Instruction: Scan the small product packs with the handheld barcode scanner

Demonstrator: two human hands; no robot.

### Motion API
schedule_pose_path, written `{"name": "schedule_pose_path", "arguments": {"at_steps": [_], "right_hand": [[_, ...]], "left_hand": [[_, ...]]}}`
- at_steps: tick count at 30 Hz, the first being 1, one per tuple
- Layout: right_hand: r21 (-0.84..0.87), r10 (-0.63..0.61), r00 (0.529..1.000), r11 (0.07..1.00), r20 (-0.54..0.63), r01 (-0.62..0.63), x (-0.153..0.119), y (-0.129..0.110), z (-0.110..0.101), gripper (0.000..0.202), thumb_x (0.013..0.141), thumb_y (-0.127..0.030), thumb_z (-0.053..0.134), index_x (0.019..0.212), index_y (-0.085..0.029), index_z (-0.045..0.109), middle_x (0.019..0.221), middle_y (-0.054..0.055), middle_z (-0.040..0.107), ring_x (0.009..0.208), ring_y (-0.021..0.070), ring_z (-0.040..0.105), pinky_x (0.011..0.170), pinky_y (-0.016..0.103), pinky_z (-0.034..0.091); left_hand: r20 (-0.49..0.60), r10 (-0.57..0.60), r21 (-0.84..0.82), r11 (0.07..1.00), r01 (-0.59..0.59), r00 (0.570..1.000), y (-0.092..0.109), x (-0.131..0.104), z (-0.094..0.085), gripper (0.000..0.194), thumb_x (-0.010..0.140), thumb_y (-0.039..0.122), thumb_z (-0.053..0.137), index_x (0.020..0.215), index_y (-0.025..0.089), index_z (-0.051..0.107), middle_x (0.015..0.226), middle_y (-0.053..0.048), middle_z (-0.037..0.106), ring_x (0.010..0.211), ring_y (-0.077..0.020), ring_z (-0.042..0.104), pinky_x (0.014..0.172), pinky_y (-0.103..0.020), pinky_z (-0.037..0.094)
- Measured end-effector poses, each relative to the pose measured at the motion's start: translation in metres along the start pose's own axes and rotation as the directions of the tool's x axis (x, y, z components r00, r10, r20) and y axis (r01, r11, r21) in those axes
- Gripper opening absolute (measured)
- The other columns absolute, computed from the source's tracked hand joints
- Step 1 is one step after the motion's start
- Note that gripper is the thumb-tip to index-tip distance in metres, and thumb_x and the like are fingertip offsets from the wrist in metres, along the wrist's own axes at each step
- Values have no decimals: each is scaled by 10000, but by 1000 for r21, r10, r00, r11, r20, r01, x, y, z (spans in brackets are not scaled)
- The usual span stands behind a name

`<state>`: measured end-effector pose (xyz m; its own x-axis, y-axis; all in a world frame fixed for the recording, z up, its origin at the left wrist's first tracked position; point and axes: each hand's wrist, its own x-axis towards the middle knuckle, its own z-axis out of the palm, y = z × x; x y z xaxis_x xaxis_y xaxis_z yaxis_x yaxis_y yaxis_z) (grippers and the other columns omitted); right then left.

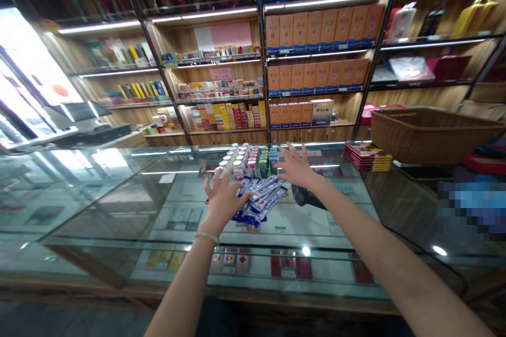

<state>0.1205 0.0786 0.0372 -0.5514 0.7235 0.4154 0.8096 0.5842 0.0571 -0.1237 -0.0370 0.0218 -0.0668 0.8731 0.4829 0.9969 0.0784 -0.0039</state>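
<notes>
My left hand [225, 197], with a beaded bracelet at the wrist, hovers at the left edge of a loose pile of blue and white wrapped sticks [263, 197]. Its fingers are spread and nothing is in them. On the other side, my right hand [296, 166] reaches out with fingers apart, holding nothing. Between and beyond the hands stand rows of small round containers: white-capped ones [237, 162] at left, then pink [253, 155], green [264, 160] and blue [273, 155]. A black handheld scanner [302, 196] lies under my right forearm, partly hidden.
Everything rests on a glass display counter [190, 231] with packs inside. Stacked red and yellow packets [366, 157] and a brown woven basket [430, 131] are at right. A cable [430, 255] runs along the right side. Shelves with orange boxes [316, 76] line the back.
</notes>
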Motion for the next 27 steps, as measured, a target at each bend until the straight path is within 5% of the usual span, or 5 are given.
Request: {"name": "schedule_pose_path", "arguments": {"at_steps": [9,27], "right_hand": [[-50,-99,991,993,85,104,17,-4,17,339,818,-402,841,1153,-383,797,1724,57,314,1597,420,180,1211,783,17],[-50,-161,981,985,105,167,23,-5,25,243,796,-358,855,1037,-352,825,1726,40,310,1609,429,134,1207,799,-45]], "left_hand": [[71,17,-33,999,-15,997,0,1,3,282,842,598,723,901,355,852,1626,-46,485,1587,-400,223,1270,-692,82],[-55,132,-47,990,-134,990,-2,3,3,243,785,544,820,790,302,833,1543,-81,578,1535,-426,327,1258,-727,96]]}}
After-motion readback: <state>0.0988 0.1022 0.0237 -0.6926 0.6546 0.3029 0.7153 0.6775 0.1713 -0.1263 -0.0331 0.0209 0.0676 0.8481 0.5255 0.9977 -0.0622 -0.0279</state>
